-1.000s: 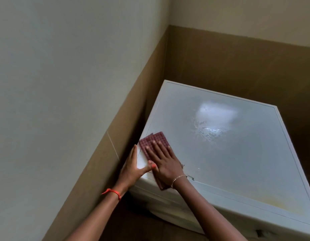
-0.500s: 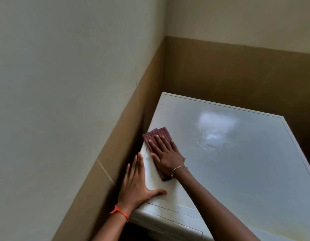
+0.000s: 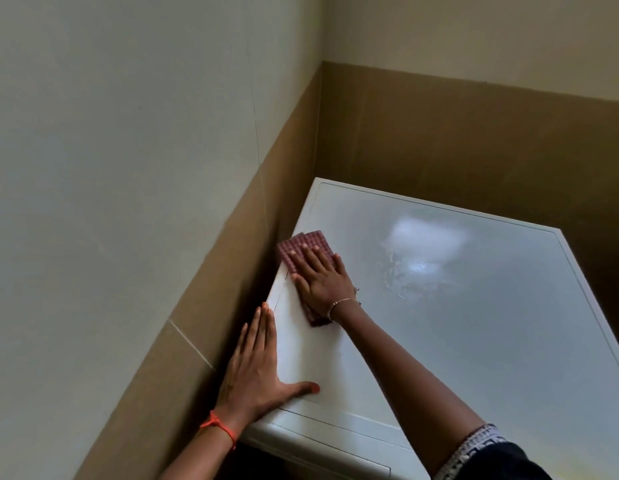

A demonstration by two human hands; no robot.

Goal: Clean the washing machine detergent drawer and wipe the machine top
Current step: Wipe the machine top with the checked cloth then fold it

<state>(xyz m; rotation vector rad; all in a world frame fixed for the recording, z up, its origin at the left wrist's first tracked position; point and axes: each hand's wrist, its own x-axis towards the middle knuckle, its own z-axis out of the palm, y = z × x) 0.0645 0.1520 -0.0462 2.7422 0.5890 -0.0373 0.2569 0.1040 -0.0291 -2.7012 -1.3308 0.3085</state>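
- Cloth (image 3: 318, 237) sits at the machine top's (image 3: 474, 341) left edge, pressed under the right hand (image 3: 323, 280), grip spread flat.
- Left hand (image 3: 256, 372), grip apart, rests flat at the near-left corner.
- Pushed leftward, the cloth could drop down the wall gap.

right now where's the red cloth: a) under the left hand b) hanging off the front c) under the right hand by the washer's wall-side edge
c, the right hand presses flat on the cloth near the wall-side edge of the machine top; the left hand rests bare on the top.
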